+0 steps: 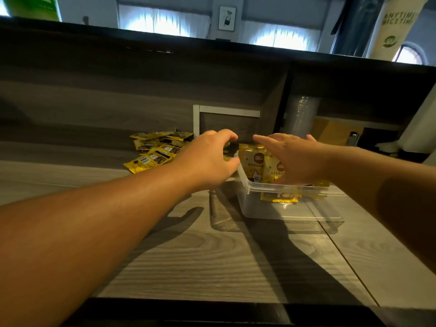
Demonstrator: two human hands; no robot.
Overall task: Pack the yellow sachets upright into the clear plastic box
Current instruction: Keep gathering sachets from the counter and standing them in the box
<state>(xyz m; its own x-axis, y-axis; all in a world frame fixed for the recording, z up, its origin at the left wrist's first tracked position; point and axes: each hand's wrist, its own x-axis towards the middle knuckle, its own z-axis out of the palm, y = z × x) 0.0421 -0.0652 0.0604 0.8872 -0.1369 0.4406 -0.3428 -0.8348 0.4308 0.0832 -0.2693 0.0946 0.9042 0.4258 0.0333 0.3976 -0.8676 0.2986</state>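
A clear plastic box (290,204) stands on the grey wooden counter, right of centre. Several yellow sachets (253,161) stand upright inside it at its far left end. My right hand (292,159) is over the box with fingers spread and straight, its palm against the standing sachets. My left hand (210,159) hovers just left of the box, fingers loosely curved, between the box and a loose pile of yellow sachets (157,151) lying flat on the counter. I see nothing held in the left hand; its fingertips are partly hidden.
A wooden back panel with a white-framed opening (226,116) rises behind the pile. A stack of clear cups (300,114) and a cardboard box (335,133) sit in the recess at right. The near counter (188,256) is bare wood up to its dark front edge.
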